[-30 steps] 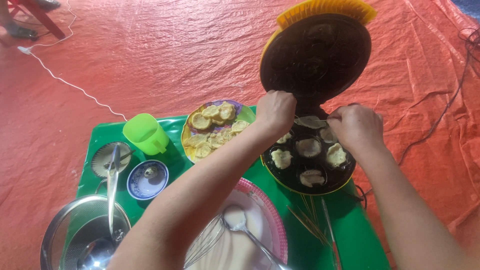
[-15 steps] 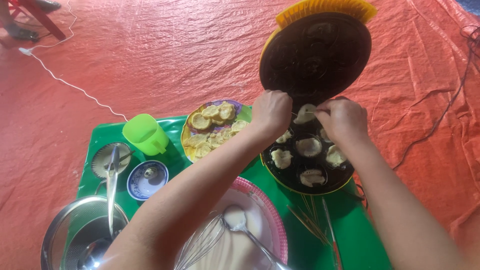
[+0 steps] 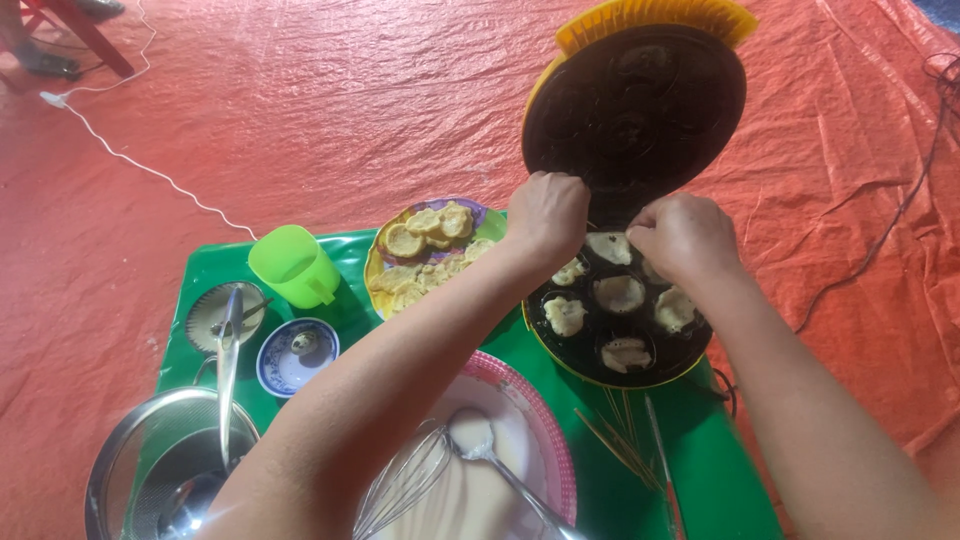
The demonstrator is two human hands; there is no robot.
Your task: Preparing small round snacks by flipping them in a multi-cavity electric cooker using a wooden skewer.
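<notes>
A round yellow cake maker (image 3: 560, 345) stands open on a green tray, its dark lid (image 3: 635, 110) raised at the back. Several pale small cakes (image 3: 620, 293) sit in its wells. My left hand (image 3: 545, 215) and my right hand (image 3: 685, 238) hover over the far wells with fingers pinched together on either side of one cake (image 3: 608, 247). Whether a thin stick is in each hand I cannot tell. A purple plate (image 3: 486, 212) with several cooked golden cakes (image 3: 425, 250) lies just left of my left hand.
A pink bowl of white batter (image 3: 560, 440) with a whisk (image 3: 405, 485) and spoon (image 3: 475, 435) sits near me. A lime green jug (image 3: 295, 265), small blue dish (image 3: 295, 355), metal strainer (image 3: 225, 315), steel pot (image 3: 120, 465), wooden skewers (image 3: 615, 440) and a white cable (image 3: 140, 165) lie around.
Both hands have moved from the middle of the cake maker to its far wells, close under the lid, and drawn nearer each other.
</notes>
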